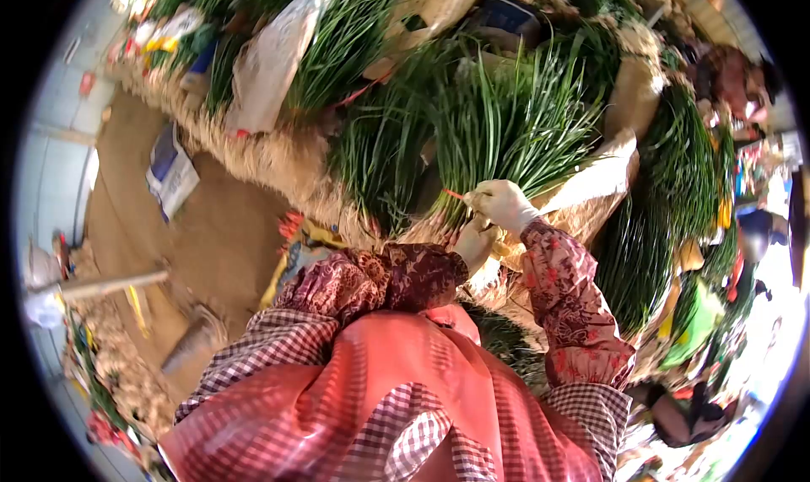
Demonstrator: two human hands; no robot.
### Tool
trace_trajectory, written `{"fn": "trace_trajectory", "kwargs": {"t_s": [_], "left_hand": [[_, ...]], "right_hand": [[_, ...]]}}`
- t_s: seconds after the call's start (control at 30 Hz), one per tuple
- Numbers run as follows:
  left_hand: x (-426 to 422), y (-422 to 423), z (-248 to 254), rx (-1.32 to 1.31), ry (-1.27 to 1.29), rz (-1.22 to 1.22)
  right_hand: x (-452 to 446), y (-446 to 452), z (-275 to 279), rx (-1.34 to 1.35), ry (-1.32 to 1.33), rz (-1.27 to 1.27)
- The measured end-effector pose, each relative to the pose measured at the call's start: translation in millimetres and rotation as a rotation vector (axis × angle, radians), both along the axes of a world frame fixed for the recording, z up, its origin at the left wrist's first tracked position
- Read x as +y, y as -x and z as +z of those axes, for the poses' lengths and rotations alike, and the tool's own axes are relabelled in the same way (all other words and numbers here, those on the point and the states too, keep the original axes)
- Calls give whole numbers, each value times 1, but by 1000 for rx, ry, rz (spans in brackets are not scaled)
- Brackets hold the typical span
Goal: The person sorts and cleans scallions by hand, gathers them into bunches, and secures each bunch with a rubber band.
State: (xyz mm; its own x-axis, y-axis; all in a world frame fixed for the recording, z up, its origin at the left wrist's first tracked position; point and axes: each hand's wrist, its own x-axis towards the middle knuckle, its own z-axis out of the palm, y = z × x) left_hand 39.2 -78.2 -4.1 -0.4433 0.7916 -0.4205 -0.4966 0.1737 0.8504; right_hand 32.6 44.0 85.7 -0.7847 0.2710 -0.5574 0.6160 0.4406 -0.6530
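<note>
A bunch of long, thin green chives (498, 128) lies in front of me, its leaves fanned away and its pale stem ends toward me. My right hand (504, 205), in a white glove, is closed at the lower stems in a pinch. A thin red tie (454, 194) runs leftward from its fingertips across the stems. Just below and touching it, my left hand (475, 244) is also gloved, with its fingers bent closed; what they grip is hidden. More chives (380, 170) lie directly left of this bunch.
Straw-coloured matting (261, 174) edges the pile. Pale sacking (591, 187) lies to the right, beside another heap of chives (666, 195). A white and blue bag (171, 174) rests on the brown ground at left. Another person (730, 77) is at the far right.
</note>
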Motion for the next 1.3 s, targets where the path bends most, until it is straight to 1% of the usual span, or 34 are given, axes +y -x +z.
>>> {"fn": "trace_trajectory", "kwargs": {"t_s": [0.03,0.07,0.1,0.13,0.17,0.2,0.23,0.3,0.33,0.37,0.4,0.43,0.47,0.5,0.57,0.6,0.63,0.67,0.7,0.73,0.77,0.83,0.87,0.9,0.93,1.0,1.03,1.07,1.1,1.13,1.17,1.23,1.27,1.3], "left_hand": [[-7,8,20,8,50,-37],[-11,18,33,23,87,-72],[-13,13,29,139,125,-47],[-14,8,25,256,171,-21],[-20,10,53,367,224,-15],[-15,4,36,419,149,118],[-14,0,16,331,212,64],[-14,16,9,161,321,-57],[-20,22,9,269,284,-35],[-28,30,18,276,305,-88],[-23,31,0,201,221,-133],[-17,26,-17,132,178,-134],[-12,24,-28,63,138,-135],[-15,24,-12,3,132,-89],[-23,28,26,-187,182,-71],[-22,23,21,-338,133,-17],[-19,17,12,-487,84,39],[-16,11,0,-490,84,53],[-13,6,-4,-436,62,70],[-8,0,-8,-381,42,87],[-5,-3,-12,-327,24,100],[-8,-5,-31,76,-37,-152],[-6,-15,-38,157,-84,-121],[-4,-17,-39,215,-66,-130],[-2,-19,-38,222,61,-97],[7,-27,-35,274,307,-5],[-4,-19,-2,403,416,-6],[-8,-15,-17,475,329,77],[-15,-11,-32,544,243,157],[-23,5,-17,403,261,46],[-31,18,24,469,326,48],[-47,32,16,682,186,212],[-55,40,40,832,294,223],[-64,46,64,977,408,235]], "right_hand": [[6,-3,-13,97,21,28],[5,1,-10,72,35,-3],[2,3,-7,42,48,-34],[-1,5,-15,92,54,-7],[-7,10,-11,54,73,50],[-9,16,-5,8,58,73],[-14,20,0,-28,36,95],[-16,18,3,-34,-14,144],[-13,18,5,-34,-27,143],[-6,19,6,-34,-38,142],[5,19,-1,95,122,141],[21,20,-6,79,147,161],[32,24,-14,116,28,280],[36,28,-15,156,-95,399],[38,31,-4,138,-308,610],[37,32,1,139,-341,679],[34,29,10,82,-345,637],[30,25,19,135,-341,649],[28,23,24,187,-333,659],[30,20,19,169,-358,661],[38,14,-1,303,-320,674],[35,5,-20,-28,83,440],[38,-3,-36,-104,343,319],[29,-5,-41,-201,289,254],[23,-10,-50,-9,321,230],[26,-12,-106,283,369,175],[19,-7,-106,289,372,134],[11,-1,-104,296,376,94],[-8,4,-54,206,360,37],[-12,12,-35,161,471,-55],[-21,21,-22,142,505,-145],[-26,37,-28,203,587,-229],[-31,50,-32,235,476,-151],[-36,59,-31,268,474,-149]]}}
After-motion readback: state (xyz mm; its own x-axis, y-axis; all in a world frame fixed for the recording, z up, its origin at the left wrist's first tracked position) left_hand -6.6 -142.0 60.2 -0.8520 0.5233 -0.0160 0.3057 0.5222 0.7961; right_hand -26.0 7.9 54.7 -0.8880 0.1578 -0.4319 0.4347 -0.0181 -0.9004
